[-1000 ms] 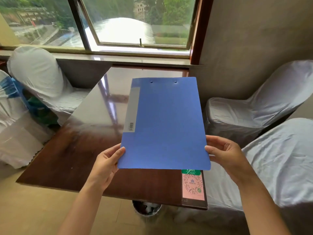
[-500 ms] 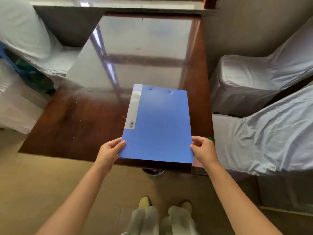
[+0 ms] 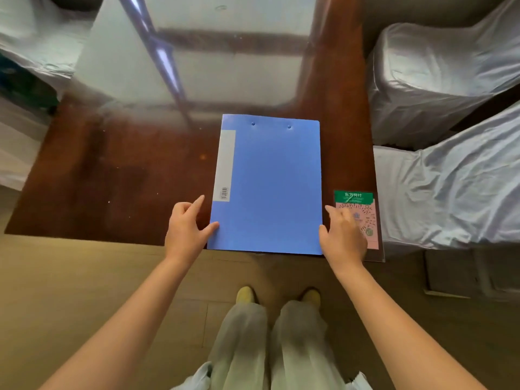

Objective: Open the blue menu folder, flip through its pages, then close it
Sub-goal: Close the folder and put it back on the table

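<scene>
The blue menu folder [image 3: 270,187] lies shut and flat on the dark wooden table [image 3: 112,178], its lower edge at the table's front edge. A grey label strip with a barcode runs down its left side. My left hand [image 3: 185,229] rests beside its lower left corner, fingers apart, the thumb tip touching the cover's edge. My right hand [image 3: 342,235] is at the lower right corner, fingers spread and blurred, thumb against the edge. Neither hand grips the folder.
A pink and green QR code card [image 3: 363,218] in a clear stand sits right of the folder, partly under my right hand. White-covered chairs [image 3: 439,80] crowd the table's right side, another [image 3: 33,46] stands at the far left. My legs and shoes are below.
The folder went from being held up in both hands to lying flat on the table. My view tilted down, and both hands loosened from its lower corners.
</scene>
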`<state>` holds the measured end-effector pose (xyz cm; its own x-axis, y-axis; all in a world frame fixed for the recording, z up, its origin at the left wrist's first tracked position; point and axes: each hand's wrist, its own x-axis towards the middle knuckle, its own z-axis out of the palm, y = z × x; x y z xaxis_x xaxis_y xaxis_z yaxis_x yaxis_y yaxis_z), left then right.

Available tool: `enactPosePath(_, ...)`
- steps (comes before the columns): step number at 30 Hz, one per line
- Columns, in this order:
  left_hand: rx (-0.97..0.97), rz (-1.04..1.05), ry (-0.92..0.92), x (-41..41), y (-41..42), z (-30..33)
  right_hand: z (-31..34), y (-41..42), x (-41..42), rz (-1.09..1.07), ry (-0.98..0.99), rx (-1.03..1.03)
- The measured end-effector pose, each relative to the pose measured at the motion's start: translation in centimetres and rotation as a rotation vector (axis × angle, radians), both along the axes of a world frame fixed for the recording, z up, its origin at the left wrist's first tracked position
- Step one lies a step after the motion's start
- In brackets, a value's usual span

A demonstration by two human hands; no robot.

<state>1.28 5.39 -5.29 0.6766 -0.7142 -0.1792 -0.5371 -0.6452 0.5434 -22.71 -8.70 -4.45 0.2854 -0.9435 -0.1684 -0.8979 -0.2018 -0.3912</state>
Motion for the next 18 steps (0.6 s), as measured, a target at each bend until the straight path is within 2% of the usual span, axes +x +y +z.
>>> enactPosePath(1,-0.032,-0.051,-0.070,-0.2,0.1,0.2,0.0,0.3,-0.2,0.090,0.033,-0.067)
enactPosePath(3,-0.068,-0.291,-0.165,-0.9,0.4,0.6,-0.1,0.8,-0.4,0.356,0.080,-0.118)
enactPosePath(6,0.076,-0.637,-0.221,-1.9,0.8,0.5,-0.9,1.1,-0.8,0.641,0.223,-0.049)
enactPosePath(9,0.166,-0.705,-0.242,-2.5,1.1,0.4,-1.4,1.2,-1.6,0.689,0.268,-0.011)
enactPosePath(18,0.147,-0.757,-0.334,-2.9,0.6,0.4,-1.2,1.0,-2.5,0.682,0.287,-0.067)
